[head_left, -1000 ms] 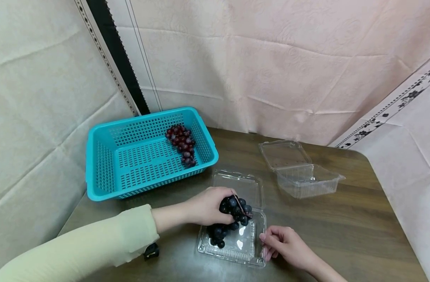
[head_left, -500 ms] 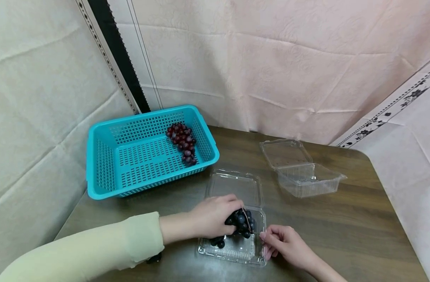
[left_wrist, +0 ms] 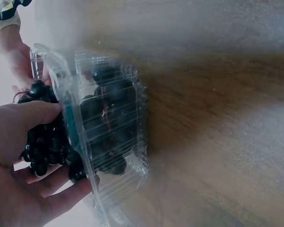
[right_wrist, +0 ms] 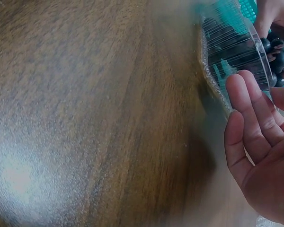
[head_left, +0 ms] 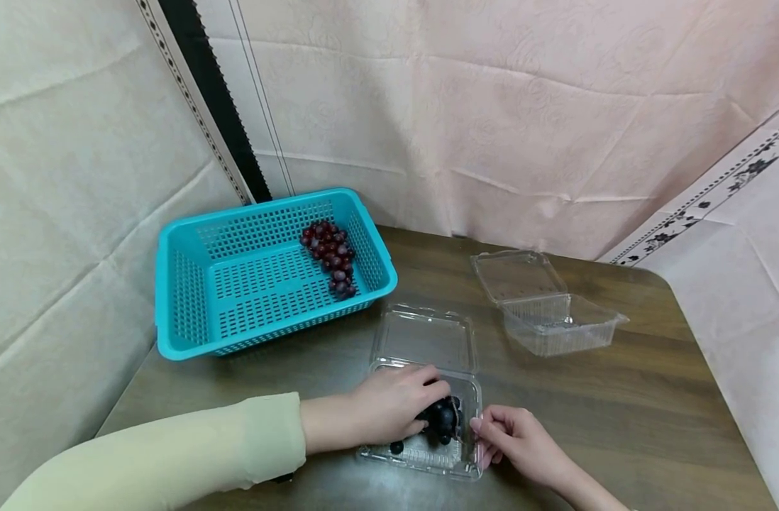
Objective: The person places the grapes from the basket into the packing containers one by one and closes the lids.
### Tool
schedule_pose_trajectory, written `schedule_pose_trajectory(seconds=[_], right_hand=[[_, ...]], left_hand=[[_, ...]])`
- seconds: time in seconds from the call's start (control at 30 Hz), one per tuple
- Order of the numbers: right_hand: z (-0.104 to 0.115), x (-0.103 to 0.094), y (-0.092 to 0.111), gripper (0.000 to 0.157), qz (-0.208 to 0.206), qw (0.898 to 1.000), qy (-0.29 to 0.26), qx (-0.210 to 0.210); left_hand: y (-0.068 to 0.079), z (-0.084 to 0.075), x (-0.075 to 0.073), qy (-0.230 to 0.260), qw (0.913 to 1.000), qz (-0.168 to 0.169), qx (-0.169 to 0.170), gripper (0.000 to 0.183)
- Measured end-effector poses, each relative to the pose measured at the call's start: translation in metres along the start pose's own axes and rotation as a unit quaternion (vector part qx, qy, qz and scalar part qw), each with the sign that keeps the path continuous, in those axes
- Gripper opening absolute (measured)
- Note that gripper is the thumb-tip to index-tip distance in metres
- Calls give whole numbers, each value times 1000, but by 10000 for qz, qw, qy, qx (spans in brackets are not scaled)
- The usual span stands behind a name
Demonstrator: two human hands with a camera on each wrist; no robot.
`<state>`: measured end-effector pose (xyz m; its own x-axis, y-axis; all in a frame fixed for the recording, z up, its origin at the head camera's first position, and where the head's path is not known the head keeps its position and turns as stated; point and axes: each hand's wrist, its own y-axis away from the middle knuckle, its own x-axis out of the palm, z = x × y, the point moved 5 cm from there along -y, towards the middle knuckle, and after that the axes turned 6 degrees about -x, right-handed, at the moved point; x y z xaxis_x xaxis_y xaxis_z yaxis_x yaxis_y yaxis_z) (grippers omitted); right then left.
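My left hand (head_left: 396, 406) holds a bunch of black grapes (head_left: 443, 420) low in an open clear plastic clamshell box (head_left: 421, 463). In the left wrist view, thumb and fingers curl round the grapes (left_wrist: 45, 144), part of which show through the box's ribbed wall (left_wrist: 132, 175). At the box's right side, my right hand (head_left: 520, 441) pinches the rim, its thumb at the edge. The right wrist view shows this hand's fingers (right_wrist: 251, 104) against the outside of the wall. The raised lid (head_left: 424, 339) lies back, away from me. My left hand covers part of the bunch.
A blue perforated basket (head_left: 274, 341) at the back left contains a bunch of red grapes (head_left: 328, 255). Another clear clamshell box (head_left: 555, 330) stands open at the back right of the wooden table (head_left: 658, 397). A small black object (head_left: 283, 477) is partly hidden below the left sleeve.
My left hand has moved right and toward me, lowering the black grapes further into the box. My right hand has stayed at the rim. The basket and second box have not moved.
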<state>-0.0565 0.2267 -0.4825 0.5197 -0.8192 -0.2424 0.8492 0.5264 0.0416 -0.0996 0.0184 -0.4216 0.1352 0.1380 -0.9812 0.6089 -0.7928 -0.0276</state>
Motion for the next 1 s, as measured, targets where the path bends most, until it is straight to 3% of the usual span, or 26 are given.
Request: schedule_pose_trajectory(seconds=[0.53, 0.8, 1.0], right_hand=[[0, -1, 1, 28, -115, 9998, 113, 69], [1, -1, 0, 30, -195, 9996, 215, 12], [0, -1, 0, 29, -223, 9994, 263, 30]], left_hand=[[5, -1, 2, 57, 9989, 16, 475, 54], [14, -7, 4, -430, 9954, 274, 812, 54], [18, -10, 7, -580, 9930, 265, 997, 55]])
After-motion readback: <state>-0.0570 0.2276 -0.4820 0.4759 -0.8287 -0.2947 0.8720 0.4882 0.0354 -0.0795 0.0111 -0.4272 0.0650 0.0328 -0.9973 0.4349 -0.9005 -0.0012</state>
